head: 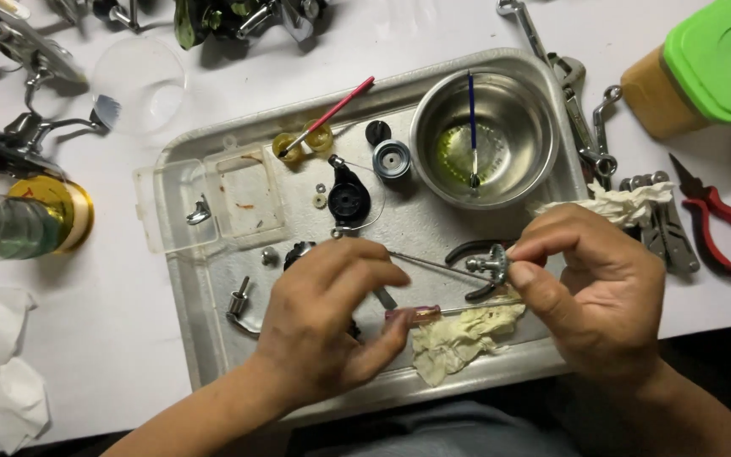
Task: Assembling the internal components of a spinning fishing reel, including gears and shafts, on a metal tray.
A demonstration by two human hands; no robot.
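Over a metal tray (213, 355), my right hand (594, 296) pinches a small metal gear with a short shaft (492, 265) between thumb and fingertips. My left hand (327, 317) holds a thin metal pick (433, 264) whose tip reaches the gear. Below the gear lie a small screwdriver with a clear reddish handle (420, 314) and a stained yellowish rag (458, 334). Dark curved pliers handles (471, 250) show behind the gear.
The tray also holds a steel bowl (433, 161) with greenish liquid and a blue brush, a black reel part (349, 199), a clear plastic box (209, 203) and a red-handled brush (332, 112). Red pliers (725, 224), wrenches (577, 93), a green-lidded jar (704, 68) lie right.
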